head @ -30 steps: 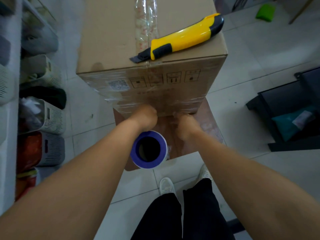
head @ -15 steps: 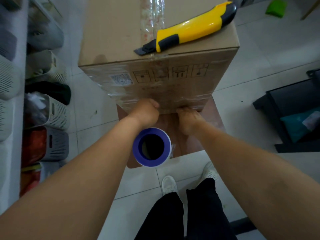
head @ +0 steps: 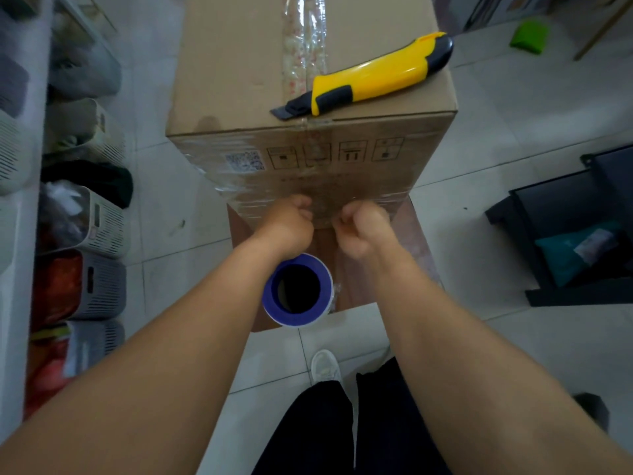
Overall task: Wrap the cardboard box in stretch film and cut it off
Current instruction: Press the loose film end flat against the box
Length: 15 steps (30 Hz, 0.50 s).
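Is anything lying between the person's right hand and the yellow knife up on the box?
Nothing visible blocks it. The right hand is low at the cardboard box front, gripping stretch film; the utility knife lies uncovered on the box top, above it. The film roll stands nearer the person.

Tall brown cardboard box (head: pixel 239 63) cut by top edge, curled fingertips hidden, printed box symbols unreadable.

1. A utility knife (head: pixel 373 75) lies on top of the cardboard box (head: pixel 236 63).
2. The stretch film roll (head: pixel 297 290) stands before the box.
3. Storage baskets (head: pixel 99 221), possibly shelved, line the left.
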Each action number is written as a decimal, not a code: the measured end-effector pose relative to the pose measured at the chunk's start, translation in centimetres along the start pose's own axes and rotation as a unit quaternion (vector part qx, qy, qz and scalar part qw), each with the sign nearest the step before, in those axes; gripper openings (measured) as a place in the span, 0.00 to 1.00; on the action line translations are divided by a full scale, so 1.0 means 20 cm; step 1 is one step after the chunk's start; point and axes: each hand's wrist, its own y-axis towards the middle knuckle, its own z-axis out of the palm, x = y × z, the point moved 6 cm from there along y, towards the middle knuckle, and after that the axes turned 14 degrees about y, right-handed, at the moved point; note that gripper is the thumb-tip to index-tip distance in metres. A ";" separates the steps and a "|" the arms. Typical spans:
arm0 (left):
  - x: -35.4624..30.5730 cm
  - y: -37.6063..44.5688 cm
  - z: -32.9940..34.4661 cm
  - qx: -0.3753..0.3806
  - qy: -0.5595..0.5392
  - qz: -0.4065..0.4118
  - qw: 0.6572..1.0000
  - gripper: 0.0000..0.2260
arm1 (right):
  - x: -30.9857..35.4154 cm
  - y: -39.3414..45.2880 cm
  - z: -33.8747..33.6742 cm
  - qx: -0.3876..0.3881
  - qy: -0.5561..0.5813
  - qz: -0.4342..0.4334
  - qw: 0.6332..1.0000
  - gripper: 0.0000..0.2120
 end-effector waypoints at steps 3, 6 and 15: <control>-0.01 0.01 0.00 -0.002 -0.013 -0.003 1.000 0.17 | -0.09 0.03 -0.04 0.015 0.049 0.045 0.998 0.10; 0.00 0.02 0.00 0.003 -0.026 -0.005 1.000 0.18 | -0.07 0.12 -0.08 0.022 0.185 0.055 0.981 0.20; 0.03 0.04 0.01 -0.008 -0.021 -0.007 1.000 0.16 | -0.11 0.16 -0.06 0.029 0.269 0.077 0.960 0.30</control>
